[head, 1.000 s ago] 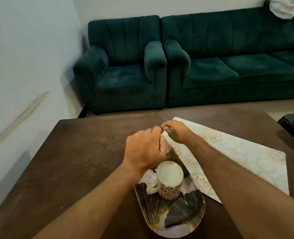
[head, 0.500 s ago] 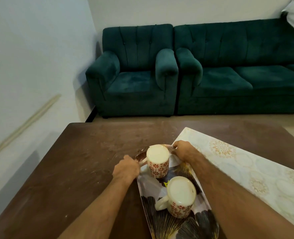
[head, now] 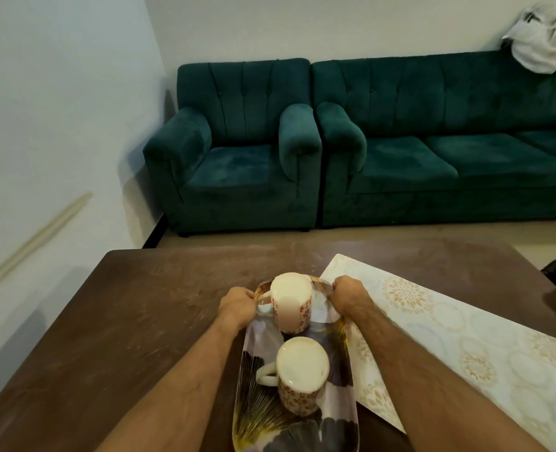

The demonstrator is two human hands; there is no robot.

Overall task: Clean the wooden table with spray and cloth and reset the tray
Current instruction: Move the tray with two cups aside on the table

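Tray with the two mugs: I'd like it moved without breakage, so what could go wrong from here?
Both hands, left hand and right hand, grip only the far end of the tray, so it may tip.
The far mug and near mug stand loose and could slide or topple.

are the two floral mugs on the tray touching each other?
Apart. The head view shows bare tray surface between the far floral ceramic mug and the near floral ceramic mug.
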